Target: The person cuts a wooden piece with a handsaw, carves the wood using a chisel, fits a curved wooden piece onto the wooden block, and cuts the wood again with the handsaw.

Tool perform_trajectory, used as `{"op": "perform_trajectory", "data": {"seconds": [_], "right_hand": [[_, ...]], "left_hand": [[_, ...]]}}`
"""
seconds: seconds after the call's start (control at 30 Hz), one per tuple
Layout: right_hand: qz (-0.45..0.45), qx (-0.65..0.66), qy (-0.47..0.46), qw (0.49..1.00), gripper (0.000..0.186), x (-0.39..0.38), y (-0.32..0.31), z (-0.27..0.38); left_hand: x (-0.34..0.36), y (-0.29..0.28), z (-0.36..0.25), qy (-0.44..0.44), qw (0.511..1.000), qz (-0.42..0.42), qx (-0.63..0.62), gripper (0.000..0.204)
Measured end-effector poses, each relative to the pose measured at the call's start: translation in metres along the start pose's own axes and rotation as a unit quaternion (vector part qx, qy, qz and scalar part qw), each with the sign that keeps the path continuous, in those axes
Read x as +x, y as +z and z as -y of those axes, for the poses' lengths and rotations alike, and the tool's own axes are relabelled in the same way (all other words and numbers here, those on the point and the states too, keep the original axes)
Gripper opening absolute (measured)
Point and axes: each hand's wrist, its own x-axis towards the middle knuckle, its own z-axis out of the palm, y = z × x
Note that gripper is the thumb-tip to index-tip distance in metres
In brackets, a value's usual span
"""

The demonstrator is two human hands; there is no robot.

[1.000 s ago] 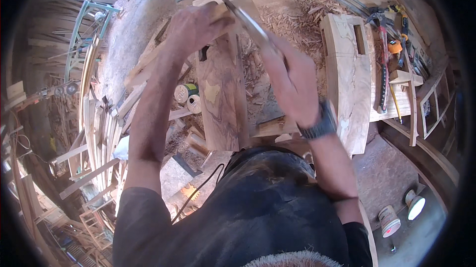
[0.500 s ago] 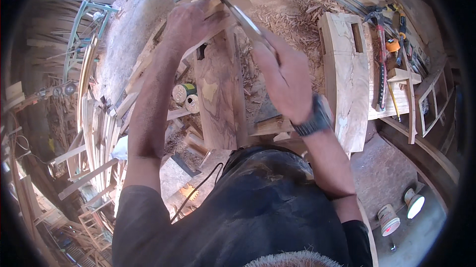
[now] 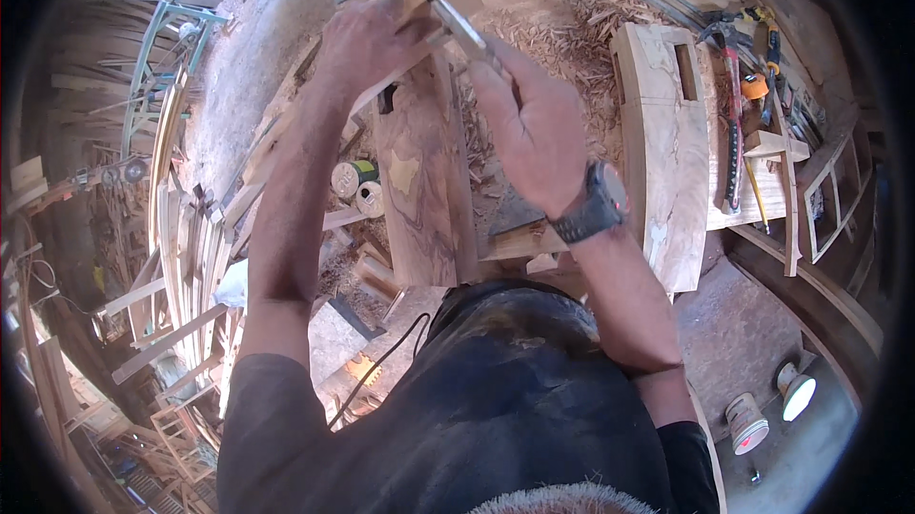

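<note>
My right hand [image 3: 536,128], with a dark watch on its wrist, is closed round the handle of a handsaw [image 3: 461,28]. The saw's thin metal blade, seen nearly edge-on, points away and to the left. Its teeth cannot be made out. My left hand [image 3: 362,45] is closed on a pale wooden piece [image 3: 414,10], beside the blade. Part of that piece is hidden by the fingers. Below it lies a thick brown wooden beam [image 3: 419,190] with a dark slot near its far end.
A second slotted beam [image 3: 672,161] lies at the right. Beyond it are a red-and-black handled hammer [image 3: 732,123], an orange tape roll [image 3: 754,87] and a pencil [image 3: 758,195]. Wood chips [image 3: 572,47] cover the middle. Two cans [image 3: 355,178] stand left; buckets [image 3: 748,423] stand lower right.
My right hand has pushed the handsaw forward and slightly left, bringing the handle nearer my left hand. The left hand and the wooden piece stay nearly in place.
</note>
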Motion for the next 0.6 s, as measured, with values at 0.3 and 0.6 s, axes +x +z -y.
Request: {"op": "perform_trajectory", "data": {"seconds": [0.3, 0.6], "right_hand": [[0.033, -0.033, 0.109, 0.993, 0.042, -0.071, -0.034, 0.032], [-0.069, 0.031, -0.017, 0.997, 0.043, 0.006, 0.004, 0.0]], "left_hand": [[-0.003, -0.003, -0.001, -0.033, 0.999, 0.023, 0.009, 0.048], [0.002, 0.007, 0.006, -0.05, 0.998, 0.033, 0.025, 0.046]]}}
